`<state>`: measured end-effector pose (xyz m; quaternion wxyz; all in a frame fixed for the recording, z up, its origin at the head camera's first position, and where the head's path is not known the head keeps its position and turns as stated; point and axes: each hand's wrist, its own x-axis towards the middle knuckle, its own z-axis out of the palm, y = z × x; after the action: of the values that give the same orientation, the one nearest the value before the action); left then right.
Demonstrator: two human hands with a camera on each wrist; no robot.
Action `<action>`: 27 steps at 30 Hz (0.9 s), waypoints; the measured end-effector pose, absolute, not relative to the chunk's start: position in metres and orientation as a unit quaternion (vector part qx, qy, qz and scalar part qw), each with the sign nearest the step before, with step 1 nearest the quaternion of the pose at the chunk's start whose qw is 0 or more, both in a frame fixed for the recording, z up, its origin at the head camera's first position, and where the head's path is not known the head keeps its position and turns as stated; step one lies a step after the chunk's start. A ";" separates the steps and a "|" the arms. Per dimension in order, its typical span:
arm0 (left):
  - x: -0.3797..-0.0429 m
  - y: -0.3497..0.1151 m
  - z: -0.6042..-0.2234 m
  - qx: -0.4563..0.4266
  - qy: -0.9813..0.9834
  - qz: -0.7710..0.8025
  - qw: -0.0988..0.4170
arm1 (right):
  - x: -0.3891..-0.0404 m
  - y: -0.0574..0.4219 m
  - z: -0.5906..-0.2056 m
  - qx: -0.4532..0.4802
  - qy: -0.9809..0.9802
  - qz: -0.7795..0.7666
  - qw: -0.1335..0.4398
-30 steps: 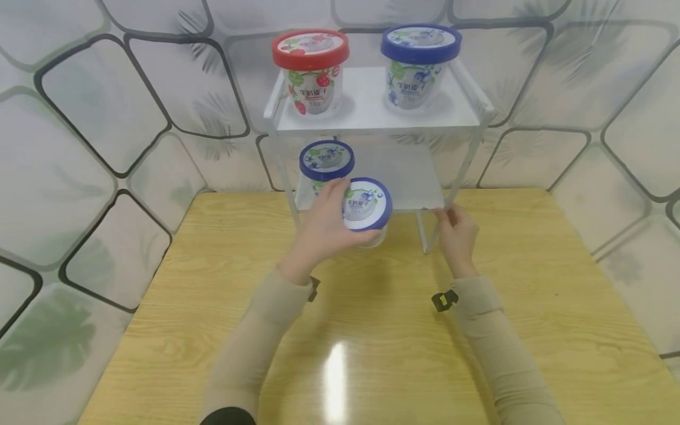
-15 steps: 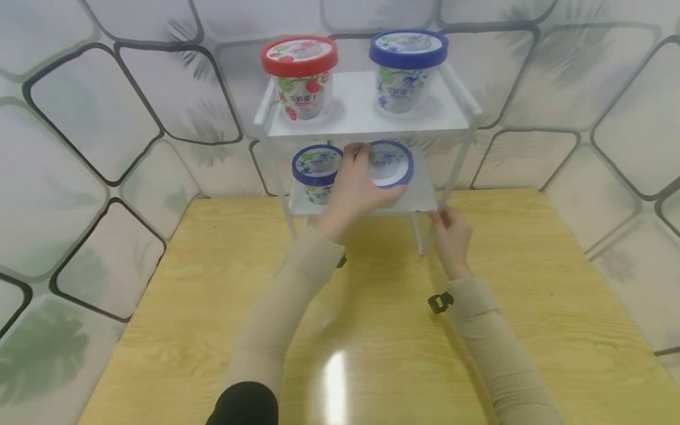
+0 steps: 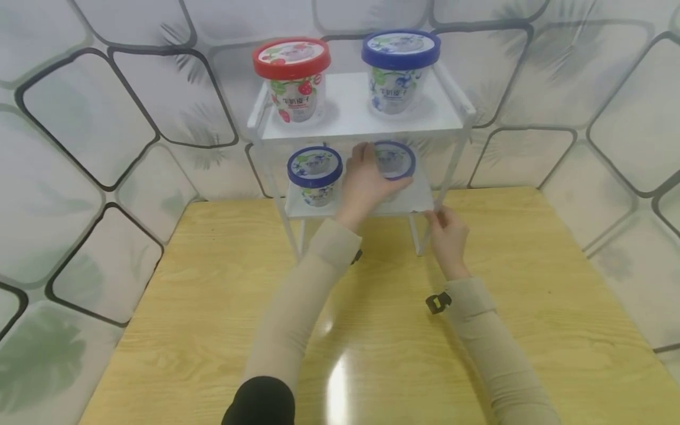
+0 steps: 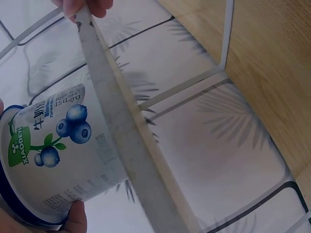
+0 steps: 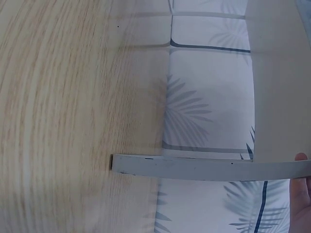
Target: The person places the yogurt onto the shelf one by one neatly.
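My left hand (image 3: 366, 186) grips a blue-lidded blueberry tub (image 3: 395, 158) at the right part of the lower shelf (image 3: 340, 208), thumb at its near side and fingers behind. In the left wrist view the tub's blueberry print (image 4: 73, 124) faces the camera, close to the shelf's front edge strip. My right hand (image 3: 450, 239) pinches the white two-tier rack at the front right corner of the lower shelf. The right wrist view shows a leg (image 5: 194, 168) of the rack, with fingertips (image 5: 301, 157) at its upper end. Another blue-lidded tub (image 3: 316, 167) stands left on that shelf.
On the top shelf (image 3: 347, 127) stand a red-lidded strawberry tub (image 3: 294, 85) at left and a larger-looking blue-lidded tub (image 3: 398, 77) at right. The rack stands on a wooden table (image 3: 212, 295) against a patterned wall (image 3: 175, 88).
My left hand has carried the blue-lidded tub from in front of the rack back and right, onto the lower shelf beside the other tub. My right hand keeps its hold on the rack.
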<state>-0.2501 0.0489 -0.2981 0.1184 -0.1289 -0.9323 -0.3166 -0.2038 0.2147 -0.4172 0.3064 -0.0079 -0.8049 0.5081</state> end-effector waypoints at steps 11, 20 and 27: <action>-0.252 0.058 -0.301 -0.123 -0.934 -0.320 0.102 | -0.204 0.215 -0.417 -0.008 -0.805 0.502 0.317; -0.255 0.057 -0.306 -0.136 -0.910 -0.380 0.098 | -0.203 0.214 -0.417 0.006 -0.807 0.498 0.317; -0.257 0.056 -0.310 -0.140 -0.902 -0.400 0.086 | -0.202 0.215 -0.416 0.004 -0.805 0.501 0.319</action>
<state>-0.2571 0.0564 -0.3097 0.0857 -0.1401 -0.9019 -0.3996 -0.2021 0.2147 -0.4156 0.3185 0.0037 -0.8048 0.5007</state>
